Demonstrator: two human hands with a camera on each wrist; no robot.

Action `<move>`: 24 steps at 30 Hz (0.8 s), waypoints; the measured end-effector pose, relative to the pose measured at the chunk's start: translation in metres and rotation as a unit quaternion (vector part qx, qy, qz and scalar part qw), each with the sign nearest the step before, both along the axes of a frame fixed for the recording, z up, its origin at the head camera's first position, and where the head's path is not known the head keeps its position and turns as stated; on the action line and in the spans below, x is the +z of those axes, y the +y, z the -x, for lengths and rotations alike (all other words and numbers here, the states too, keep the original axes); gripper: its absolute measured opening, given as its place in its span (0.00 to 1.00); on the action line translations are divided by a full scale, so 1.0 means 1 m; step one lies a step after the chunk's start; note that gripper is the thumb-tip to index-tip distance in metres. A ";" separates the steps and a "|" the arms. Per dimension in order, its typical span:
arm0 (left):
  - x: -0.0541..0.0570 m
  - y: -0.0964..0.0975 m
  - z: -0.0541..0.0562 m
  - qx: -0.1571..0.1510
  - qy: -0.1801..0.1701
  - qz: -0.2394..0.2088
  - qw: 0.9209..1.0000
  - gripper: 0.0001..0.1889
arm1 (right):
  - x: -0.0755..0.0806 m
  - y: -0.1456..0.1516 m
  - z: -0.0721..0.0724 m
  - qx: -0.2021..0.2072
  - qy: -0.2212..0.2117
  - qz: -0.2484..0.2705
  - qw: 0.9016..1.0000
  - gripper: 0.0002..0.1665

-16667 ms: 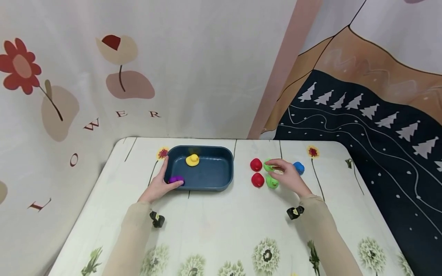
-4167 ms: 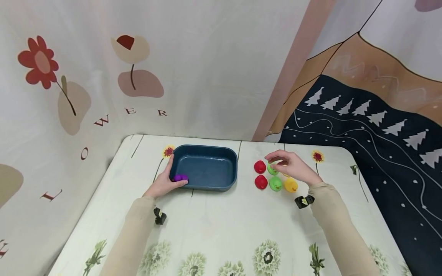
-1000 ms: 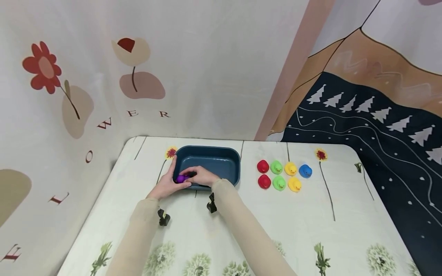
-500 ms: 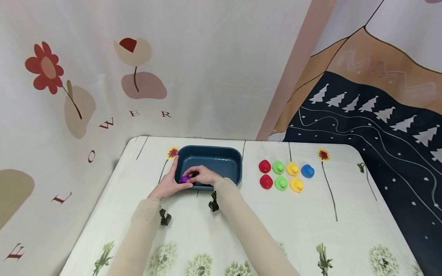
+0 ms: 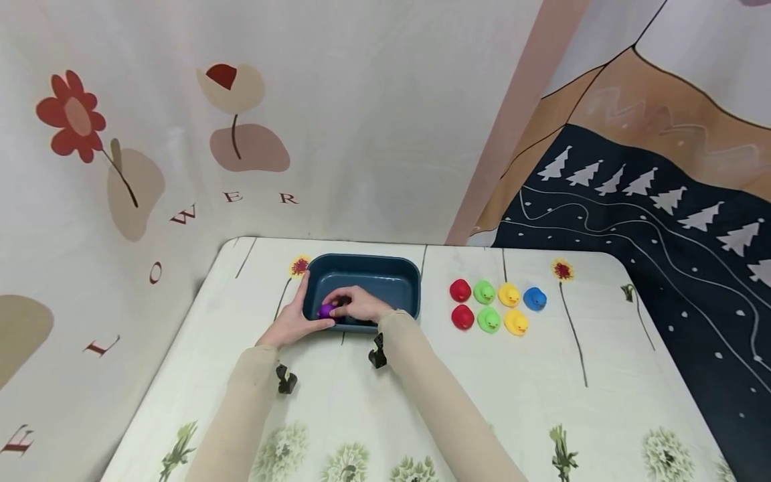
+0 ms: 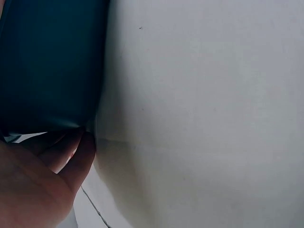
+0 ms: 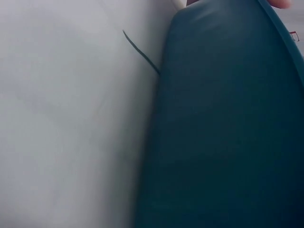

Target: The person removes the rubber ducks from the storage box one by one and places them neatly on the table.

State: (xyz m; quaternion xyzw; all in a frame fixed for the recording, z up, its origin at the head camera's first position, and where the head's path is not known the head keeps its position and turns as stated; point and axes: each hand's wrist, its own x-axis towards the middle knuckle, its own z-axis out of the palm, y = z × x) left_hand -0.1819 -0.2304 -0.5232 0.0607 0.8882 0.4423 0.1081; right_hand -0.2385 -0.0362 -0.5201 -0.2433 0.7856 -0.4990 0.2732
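A dark blue rectangular tray stands on the table. At its left front corner my left hand grips it, thumb along the front and fingers along the left side. In the left wrist view, fingers of that hand press against the tray's outer wall. Inside the tray, my right hand pinches a purple rubber duck, partly hidden by the fingers. The right wrist view is mostly filled by the tray's outer wall; the duck is hidden there.
Right of the tray, small rubber ducks stand in two rows: two red, two green, two yellow and a blue one at the far right. The flower-print tablecloth covers the table; a curtain hangs behind.
The yellow duck once in the tray is gone from it; two yellow ducks now stand in the rows. My right hand has come over to the tray and shifts the purple duck slightly right.
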 end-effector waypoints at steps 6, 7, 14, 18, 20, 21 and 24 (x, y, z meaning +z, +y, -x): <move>0.001 -0.001 -0.001 -0.002 -0.005 -0.002 1.000 0.63 | 0.004 0.008 0.000 0.006 -0.007 -0.004 1.000 0.15; 0.001 -0.001 -0.001 -0.001 -0.006 -0.001 1.000 0.63 | 0.004 0.010 0.001 0.008 -0.007 -0.004 1.000 0.15; 0.000 -0.001 0.001 0.004 -0.011 0.003 1.000 0.62 | 0.004 0.023 0.005 0.015 -0.010 -0.015 1.000 0.16; 0.002 -0.001 0.002 0.007 -0.010 0.002 1.000 0.62 | 0.005 0.026 0.006 0.023 0.000 -0.020 1.000 0.17; 0.002 -0.001 0.002 0.006 -0.009 0.002 1.000 0.62 | 0.005 0.026 0.006 0.028 0.006 -0.025 0.999 0.17; 0.002 -0.001 0.002 0.004 -0.010 0.001 1.000 0.62 | 0.005 0.026 0.005 0.029 0.006 -0.026 0.999 0.17; 0.002 -0.001 0.001 0.002 -0.012 0.002 1.000 0.62 | 0.005 0.024 0.004 0.034 0.000 -0.023 0.999 0.16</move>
